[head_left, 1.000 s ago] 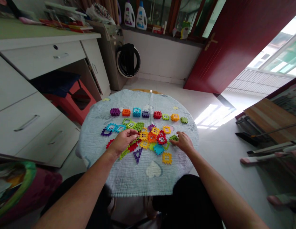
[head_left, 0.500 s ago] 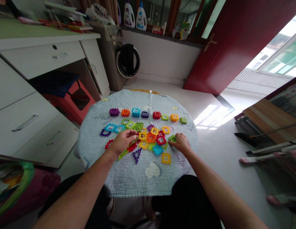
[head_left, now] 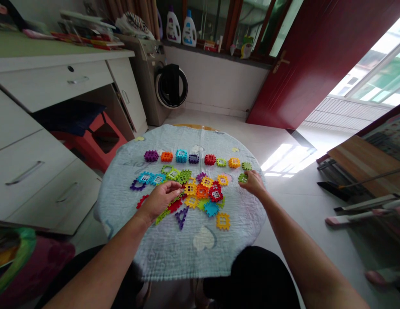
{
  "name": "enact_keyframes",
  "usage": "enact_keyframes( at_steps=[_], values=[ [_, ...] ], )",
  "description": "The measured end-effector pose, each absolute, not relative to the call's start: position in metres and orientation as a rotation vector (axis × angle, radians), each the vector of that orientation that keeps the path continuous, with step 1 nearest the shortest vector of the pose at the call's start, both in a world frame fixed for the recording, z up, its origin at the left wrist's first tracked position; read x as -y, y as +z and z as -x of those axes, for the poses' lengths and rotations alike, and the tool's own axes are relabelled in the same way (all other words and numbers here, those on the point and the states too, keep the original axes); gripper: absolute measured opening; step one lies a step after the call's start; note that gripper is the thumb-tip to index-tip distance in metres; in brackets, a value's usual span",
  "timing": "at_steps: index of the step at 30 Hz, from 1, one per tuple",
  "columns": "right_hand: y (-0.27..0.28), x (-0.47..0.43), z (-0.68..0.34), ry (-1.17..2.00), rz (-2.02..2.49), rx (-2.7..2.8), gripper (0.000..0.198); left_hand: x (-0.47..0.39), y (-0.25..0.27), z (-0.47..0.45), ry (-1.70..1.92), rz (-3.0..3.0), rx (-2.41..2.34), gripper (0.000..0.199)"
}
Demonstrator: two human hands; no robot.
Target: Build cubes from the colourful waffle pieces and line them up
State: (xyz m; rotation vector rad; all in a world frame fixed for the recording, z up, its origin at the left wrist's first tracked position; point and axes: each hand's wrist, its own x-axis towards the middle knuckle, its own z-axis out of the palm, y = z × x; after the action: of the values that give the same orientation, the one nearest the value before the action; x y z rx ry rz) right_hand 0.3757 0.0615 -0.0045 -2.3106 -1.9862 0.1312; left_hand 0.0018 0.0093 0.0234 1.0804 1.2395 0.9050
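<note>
My right hand (head_left: 254, 184) pinches a green notched building block (head_left: 242, 177) at the right side of the cloth-covered table (head_left: 183, 253). Just beyond it lies another green block (head_left: 246, 165), the right end of a row of small block stacks. My left hand (head_left: 163, 198) is closed at the left part of a loose pile, its fingertips beside a yellow window block (head_left: 190, 189); what they grip, if anything, is hidden. Around the pile lie an orange block (head_left: 202, 191), a red window block (head_left: 215, 192), a blue block (head_left: 212, 209) and a purple triangle (head_left: 181, 218).
The row at the back holds a purple stack (head_left: 151, 156), an orange stack (head_left: 166, 156), a blue stack (head_left: 181, 156), a red stack (head_left: 210, 159) and a yellow stack (head_left: 234, 162). A red stool (head_left: 111, 150) stands left of the table, a washing machine (head_left: 151, 81) behind.
My right hand has moved away from the pile, to the right and farther back, carrying the green block toward the row's right end. My left hand stays by the pile. The view has shifted slightly.
</note>
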Motion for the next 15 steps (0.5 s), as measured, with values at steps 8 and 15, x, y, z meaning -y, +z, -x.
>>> enact_keyframes(
  at_steps=[8,15],
  values=[
    [-0.003,-0.146,-0.439,0.118,2.367,2.083,0.06,-0.01,0.025,0.002,0.87,-1.141,-1.28,0.035],
    [-0.023,-0.179,-0.454,0.184,2.381,2.197,0.06,-0.01,0.031,0.007,0.835,-1.188,-1.291,0.036]
  ],
)
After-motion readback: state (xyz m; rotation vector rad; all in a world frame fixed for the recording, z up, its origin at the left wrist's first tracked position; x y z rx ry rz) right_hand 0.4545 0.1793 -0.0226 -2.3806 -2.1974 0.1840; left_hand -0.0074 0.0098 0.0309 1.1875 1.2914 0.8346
